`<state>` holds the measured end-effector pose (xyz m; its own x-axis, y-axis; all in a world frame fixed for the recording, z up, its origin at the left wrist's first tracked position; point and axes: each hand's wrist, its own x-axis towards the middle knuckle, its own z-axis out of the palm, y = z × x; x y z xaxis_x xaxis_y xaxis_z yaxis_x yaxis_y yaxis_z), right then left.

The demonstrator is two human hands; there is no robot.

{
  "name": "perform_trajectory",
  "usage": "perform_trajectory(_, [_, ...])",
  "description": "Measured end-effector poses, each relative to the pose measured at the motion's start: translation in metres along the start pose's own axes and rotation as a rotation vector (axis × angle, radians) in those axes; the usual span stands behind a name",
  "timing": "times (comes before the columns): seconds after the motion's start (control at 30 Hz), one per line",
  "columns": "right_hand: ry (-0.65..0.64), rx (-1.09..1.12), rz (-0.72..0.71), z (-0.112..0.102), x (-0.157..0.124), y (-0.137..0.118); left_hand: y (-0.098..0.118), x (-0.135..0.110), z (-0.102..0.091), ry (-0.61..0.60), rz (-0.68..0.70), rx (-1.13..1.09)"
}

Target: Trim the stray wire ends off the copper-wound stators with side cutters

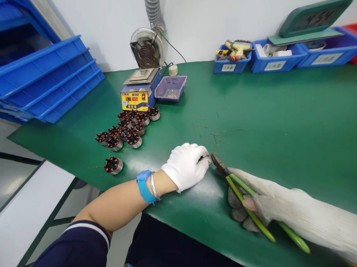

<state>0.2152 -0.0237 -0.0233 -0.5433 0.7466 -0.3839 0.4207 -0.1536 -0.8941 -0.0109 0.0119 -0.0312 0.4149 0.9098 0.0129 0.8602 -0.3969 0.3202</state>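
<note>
Holds green-handled cutters (238, 192) in the gloved right hand (264, 201), at the near right of the green tabletop (271, 122). Runs their long axis aslant, from the handle ends at near right to the dark blades at far left. Aims the tips toward the left hand (188, 166), just beside its fingertips. Wraps the right hand around the middle of the handles, with the pivot and blades beyond the grip to the far left, and the handle ends jutting out to the near right. Has the handle ends spread apart; cannot make out any gap between the blades. Curls the left hand, with thumb and fingers drawn close together; cannot make out for certain anything pinched there.

Wears white fabric gloves (306, 208), ribbed and grey-fingered on the right, and a blue band (144, 187) beside a silvery bangle (153, 186) at the left wrist. Just beyond the hands, thin, scattered wire clippings (216, 135). To the left, a cluster of squat round wound cores (134, 139), copper-coiled and silvery-sided; nearer, a single core (113, 165). Farther off, side by side, a boxy yellow-fronted unit (135, 103) and a purple plastic tray (182, 90).
</note>
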Motion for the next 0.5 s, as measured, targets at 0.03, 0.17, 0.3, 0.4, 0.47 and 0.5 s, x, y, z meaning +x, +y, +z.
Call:
perform_trajectory(0.03, [-0.054,0.070,0.051,-0.0008,-0.0004,0.0004,0.0001,0.0000,-0.0001,-0.005,-0.002,-0.003])
perform_trajectory(0.17, [-0.115,0.176,0.160,-0.0013,-0.0013,0.0007,0.0005,0.0006,-0.0005,-0.012,-0.002,-0.013])
perform_trajectory(0.3, [-0.078,0.121,0.226,0.0022,0.0016,-0.0010,0.0001,0.0008,-0.0010,-0.015,0.007,0.001])
perform_trajectory(0.4, [-0.055,-0.014,0.223,0.0047,0.0041,-0.0036,-0.0007,0.0008,-0.0014,-0.020,0.023,0.014])
perform_trajectory(0.47, [-0.061,-0.117,0.198,0.0042,0.0047,-0.0042,-0.0014,0.0012,-0.0013,-0.023,0.036,0.016])
perform_trajectory(0.5, [-0.069,-0.163,0.187,0.0029,0.0046,-0.0032,-0.0016,0.0015,-0.0011,-0.025,0.040,0.016])
